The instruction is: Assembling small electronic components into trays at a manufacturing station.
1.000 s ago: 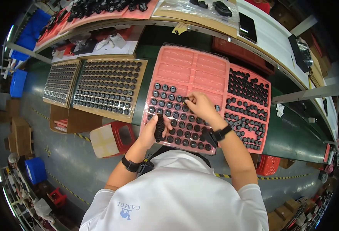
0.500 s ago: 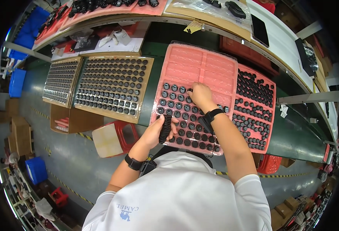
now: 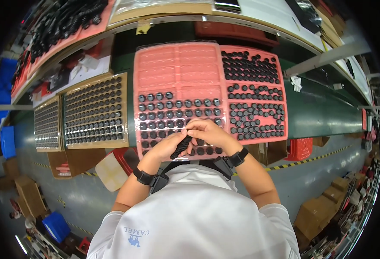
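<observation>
At bench, near edge: both hands meet over the front rows of the left pink tray (image 3: 177, 60), just above the person's chest.
Left hand (image 3: 169, 146): curled shut around a stack of black caps (image 3: 182, 146); the stack lies slanted across the palm, upper end toward the right hand.
Right hand (image 3: 210, 133): fingers bent down onto the top of the stack, pinching at its upper end; whether one cap is already free between the fingertips cannot be told.
Stack position: between the two hands, touching both, hovering just above the tray's front rows, not resting in a pocket.
Left pink tray: far rows bare, middle and near rows hold single black caps (image 3: 177, 114).
Right pink tray (image 3: 254, 93): touching the left tray's side, crowded with loose black caps.
Brown trays (image 3: 96, 111): to the left, well apart from the hands, pockets filled with small dark parts.
Wrists: dark band on each (image 3: 144, 177).
Technique note (judgement): keep the left grip firm but low on the stack so the top cap slides off alone; peel with thumb and forefinger only, hold the stack close over the pockets so a slipped cap lands in the tray, not on the green belt (image 3: 323, 114).
</observation>
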`<state>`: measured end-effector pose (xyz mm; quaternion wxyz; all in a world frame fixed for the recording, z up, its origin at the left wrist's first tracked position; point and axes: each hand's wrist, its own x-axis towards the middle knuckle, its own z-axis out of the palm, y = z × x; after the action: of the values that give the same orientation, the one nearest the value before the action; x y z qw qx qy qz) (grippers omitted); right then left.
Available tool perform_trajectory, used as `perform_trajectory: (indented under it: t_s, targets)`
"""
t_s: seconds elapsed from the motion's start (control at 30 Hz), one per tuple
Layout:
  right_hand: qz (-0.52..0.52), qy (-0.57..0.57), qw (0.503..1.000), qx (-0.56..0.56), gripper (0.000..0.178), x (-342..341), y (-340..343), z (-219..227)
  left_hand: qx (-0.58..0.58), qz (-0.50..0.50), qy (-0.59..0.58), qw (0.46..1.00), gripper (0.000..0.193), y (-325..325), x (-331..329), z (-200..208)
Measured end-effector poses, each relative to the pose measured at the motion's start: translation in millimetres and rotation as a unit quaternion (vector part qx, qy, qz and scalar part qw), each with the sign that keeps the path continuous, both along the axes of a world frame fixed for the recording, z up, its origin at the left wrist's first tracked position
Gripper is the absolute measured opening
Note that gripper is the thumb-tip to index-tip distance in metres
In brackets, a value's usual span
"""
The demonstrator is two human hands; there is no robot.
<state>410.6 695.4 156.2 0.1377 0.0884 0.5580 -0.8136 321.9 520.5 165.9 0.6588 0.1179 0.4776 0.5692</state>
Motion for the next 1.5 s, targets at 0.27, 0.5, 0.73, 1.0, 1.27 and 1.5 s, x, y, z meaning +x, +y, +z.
perform_trajectory:
  t_s: [0.27, 0.5, 0.73, 1.0, 1.27, 1.5]
  targets:
    - [-0.276, -0.097, 0.907, 0.301, 0.017, 68, 106, -70, -0.028, 0.029, -0.010, 0.999, 0.051, 33, 22, 2]
    - [-0.236, -0.043, 0.777, 0.582, 0.022, 53, 149, -118, -0.073, 0.118, 0.112, 0.984, 0.023, 26, 36, 14]
    - [-0.184, 0.022, 0.756, 0.628, 0.022, 44, 148, -108, -0.055, 0.251, 0.070, 0.964, 0.015, 29, 43, 22]
    - [-0.191, 0.193, 0.917, 0.291, 0.019, 63, 104, 57, 0.020, 0.178, 0.195, 0.964, 0.021, 93, 48, 83]
    - [-0.151, 0.345, 0.812, 0.446, 0.020, 71, 81, 107, 0.077, 0.141, 0.217, 0.963, 0.031, 88, 53, 94]
    - [-0.173, 0.143, 0.952, -0.206, 0.027, 71, 65, 93, 0.185, 0.180, 0.036, 0.965, 0.038, 74, 51, 89]
